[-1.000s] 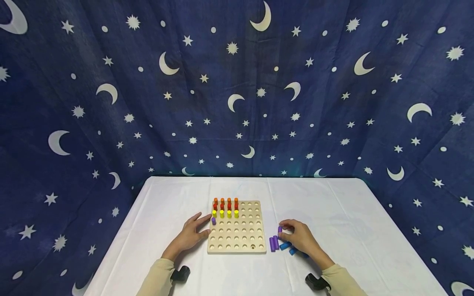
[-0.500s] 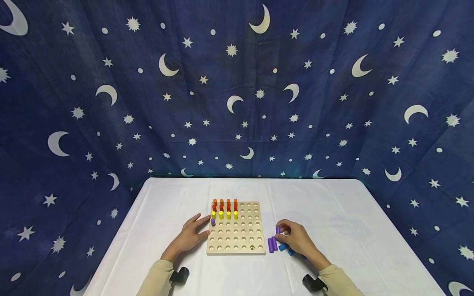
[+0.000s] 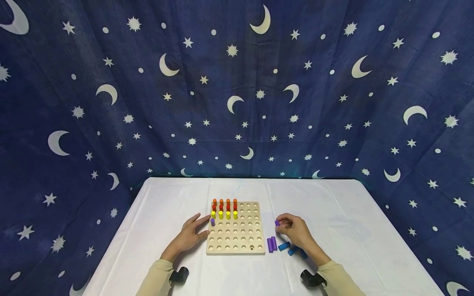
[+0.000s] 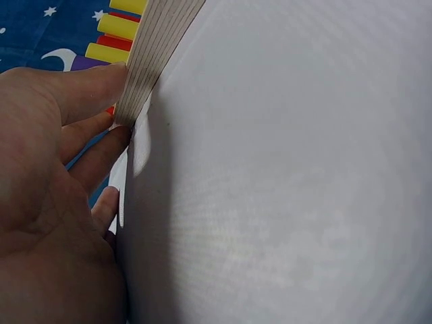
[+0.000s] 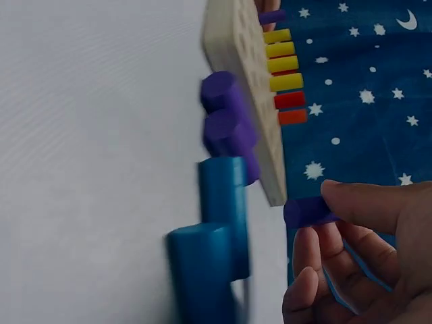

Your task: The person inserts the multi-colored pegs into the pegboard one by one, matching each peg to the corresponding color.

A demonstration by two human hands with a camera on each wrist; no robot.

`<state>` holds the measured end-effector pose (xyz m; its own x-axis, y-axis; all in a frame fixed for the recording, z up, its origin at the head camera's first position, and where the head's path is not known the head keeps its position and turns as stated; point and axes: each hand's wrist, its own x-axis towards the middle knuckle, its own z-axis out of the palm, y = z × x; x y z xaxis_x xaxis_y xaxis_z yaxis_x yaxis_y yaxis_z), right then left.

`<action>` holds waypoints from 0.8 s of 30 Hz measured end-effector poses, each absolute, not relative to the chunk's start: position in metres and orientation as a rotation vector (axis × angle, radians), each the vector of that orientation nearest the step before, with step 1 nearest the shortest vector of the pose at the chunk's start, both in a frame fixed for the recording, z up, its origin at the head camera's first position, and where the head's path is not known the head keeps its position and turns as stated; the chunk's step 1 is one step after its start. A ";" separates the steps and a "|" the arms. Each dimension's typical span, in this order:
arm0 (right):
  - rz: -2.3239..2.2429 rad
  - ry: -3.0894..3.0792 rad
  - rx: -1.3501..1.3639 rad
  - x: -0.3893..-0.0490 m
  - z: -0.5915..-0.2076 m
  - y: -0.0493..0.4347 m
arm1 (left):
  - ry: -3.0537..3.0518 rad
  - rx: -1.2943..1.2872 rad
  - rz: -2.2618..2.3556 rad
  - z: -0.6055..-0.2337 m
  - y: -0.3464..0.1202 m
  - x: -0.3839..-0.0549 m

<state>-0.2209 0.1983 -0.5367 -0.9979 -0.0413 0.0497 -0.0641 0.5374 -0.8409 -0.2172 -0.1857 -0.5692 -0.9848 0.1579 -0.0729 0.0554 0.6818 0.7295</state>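
Note:
A wooden pegboard (image 3: 239, 251) lies on the table, with rows of orange, red and yellow pegs (image 3: 228, 215) standing in its far left part. One purple peg (image 3: 212, 222) stands in the left column, in front of the yellow row. My left hand (image 3: 189, 235) rests at the board's left edge, its thumb and fingertips against the side. To the right of the board, my right hand (image 3: 297, 233) pinches another purple peg (image 5: 309, 212) between thumb and fingers, raised over the cloth. Two purple pegs (image 3: 272, 244) lie side by side below that hand.
Several blue pegs (image 3: 284, 246) lie on the white tablecloth (image 3: 326, 205) next to the loose purple ones, partly under the right hand. A dark blue curtain (image 3: 237, 82) with moons and stars hangs behind and beside the table.
The right hand has lifted the purple peg away from the loose pegs and shifted slightly left and up in view. The left hand stays at the board's edge.

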 end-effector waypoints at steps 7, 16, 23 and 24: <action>1.569 -2.687 0.112 -0.225 -0.523 0.190 | 2.748 0.164 1.200 -0.567 -0.185 -0.217; 1.775 -2.565 0.204 -0.227 -0.505 0.169 | 2.735 0.143 1.210 -0.566 -0.185 -0.218; 1.833 -2.558 0.352 -0.227 -0.501 0.150 | 2.745 0.148 1.202 -0.567 -0.185 -0.218; 1.824 -2.563 0.376 -0.227 -0.502 0.147 | 2.745 0.149 1.211 -0.567 -0.185 -0.218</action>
